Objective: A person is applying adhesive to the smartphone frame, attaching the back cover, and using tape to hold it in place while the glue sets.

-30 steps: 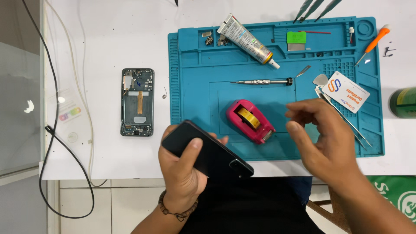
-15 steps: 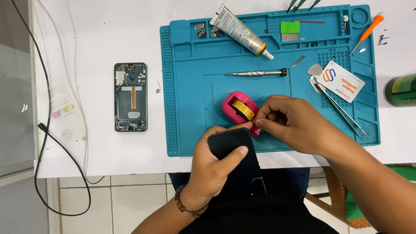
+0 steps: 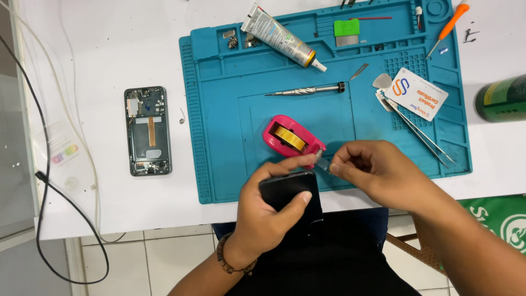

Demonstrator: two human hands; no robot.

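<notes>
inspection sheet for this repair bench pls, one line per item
surface: white table with a teal silicone work mat
job's things: black phone back panel; pink tape dispenser
clutter: opened grey phone body, glue tube, metal screwdriver, tweezers, white card, orange tool
hands: left hand grips the panel; right hand pinches at the dispenser's cutter
cables: black cable at the table's left edge
surroundings: tiled floor

Bright even overhead light, soft shadows, slight glare on white table (image 3: 109, 49), sharp w/ no blur.
</notes>
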